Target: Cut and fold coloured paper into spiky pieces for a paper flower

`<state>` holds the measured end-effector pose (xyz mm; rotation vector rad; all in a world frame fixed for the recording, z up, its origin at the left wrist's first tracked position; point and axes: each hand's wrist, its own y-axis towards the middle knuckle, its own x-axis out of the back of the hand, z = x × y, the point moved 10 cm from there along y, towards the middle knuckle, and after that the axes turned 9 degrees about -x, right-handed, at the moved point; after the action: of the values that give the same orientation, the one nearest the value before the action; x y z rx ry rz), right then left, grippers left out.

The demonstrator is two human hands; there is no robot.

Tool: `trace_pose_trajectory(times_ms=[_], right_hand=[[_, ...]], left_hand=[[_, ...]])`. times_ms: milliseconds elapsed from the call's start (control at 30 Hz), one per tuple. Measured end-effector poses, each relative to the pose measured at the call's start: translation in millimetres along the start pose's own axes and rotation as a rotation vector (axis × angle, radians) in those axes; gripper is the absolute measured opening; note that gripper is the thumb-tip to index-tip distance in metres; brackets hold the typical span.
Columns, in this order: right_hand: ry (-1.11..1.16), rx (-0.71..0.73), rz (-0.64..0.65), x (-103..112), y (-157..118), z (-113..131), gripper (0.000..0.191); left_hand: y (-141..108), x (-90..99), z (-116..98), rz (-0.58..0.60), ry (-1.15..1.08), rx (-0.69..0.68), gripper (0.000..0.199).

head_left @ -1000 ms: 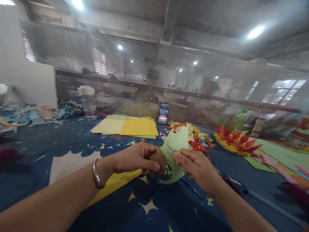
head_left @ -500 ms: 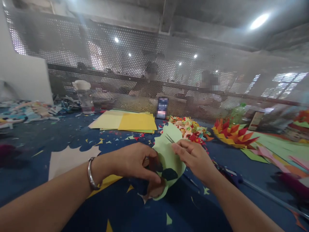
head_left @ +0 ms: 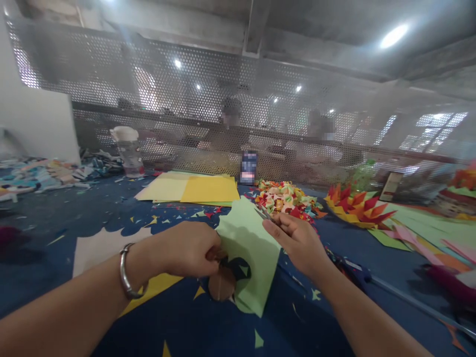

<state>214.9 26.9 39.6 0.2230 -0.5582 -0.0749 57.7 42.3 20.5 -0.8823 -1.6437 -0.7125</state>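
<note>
A sheet of light green paper (head_left: 251, 248) stands tilted between my hands, its upper and left edges cut in curves, with a dark gap low on its left side. My left hand (head_left: 197, 250) is closed in a pinch at that left edge. Just under its fingertips is a round brown piece (head_left: 222, 283); whether the fingers grip it too is hard to see. My right hand (head_left: 297, 240) is closed on small scissors (head_left: 263, 213), whose thin metal blades lie at the paper's upper right edge. Their handles are hidden in the fingers.
Yellow and cream sheets (head_left: 208, 188) lie ahead, beside a heap of small coloured paper pieces (head_left: 284, 196). A red and orange paper flower (head_left: 359, 206) is at right. A cup (head_left: 128, 151) stands at left, a phone (head_left: 248, 167) at the back. Scraps dot the blue tablecloth (head_left: 208, 334).
The green paper has turned and now shows more of its flat face and a lower corner. My left hand has shifted left and closed from a spread grasp. My right hand barely moved.
</note>
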Motion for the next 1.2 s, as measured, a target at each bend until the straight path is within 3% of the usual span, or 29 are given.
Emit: trace_pose_trajectory(times_ms=[100, 200, 367, 533, 700, 833, 1000, 1100, 1200], right_hand=[[-0.021, 0.015, -0.046, 4, 0, 2, 0.034], [-0.005, 0.007, -0.036, 3, 0, 1, 0.032], [0.012, 0.007, -0.027, 3, 1, -1, 0.032], [-0.023, 0.013, -0.024, 2, 1, 0, 0.034], [-0.033, 0.015, -0.006, -1, 1, 1, 0.031], [-0.069, 0.015, -0.004, -2, 1, 0, 0.031], [-0.104, 0.031, -0.007, -2, 2, 1, 0.033], [-0.133, 0.038, -0.031, 0, 1, 1, 0.032], [-0.175, 0.036, -0.037, 1, 1, 2, 0.033]], left_hand=[[4, 13.3, 16, -0.16, -0.137, 0.097, 0.034], [11, 8.5, 32, -0.257, -0.31, 0.212, 0.055], [16, 9.9, 41, -0.346, -0.203, 0.197, 0.061], [6, 18.4, 63, -0.284, -0.093, 0.239, 0.03], [-9, 26.1, 86, -0.153, 0.032, 0.318, 0.039], [-11, 11.9, 77, 0.023, -0.043, 0.248, 0.044], [-6, 1.3, 54, 0.086, -0.138, 0.16, 0.033], [-9, 22.0, 56, -0.015, -0.218, 0.147, 0.042], [-31, 64.0, 87, -0.254, -0.182, 0.282, 0.047]])
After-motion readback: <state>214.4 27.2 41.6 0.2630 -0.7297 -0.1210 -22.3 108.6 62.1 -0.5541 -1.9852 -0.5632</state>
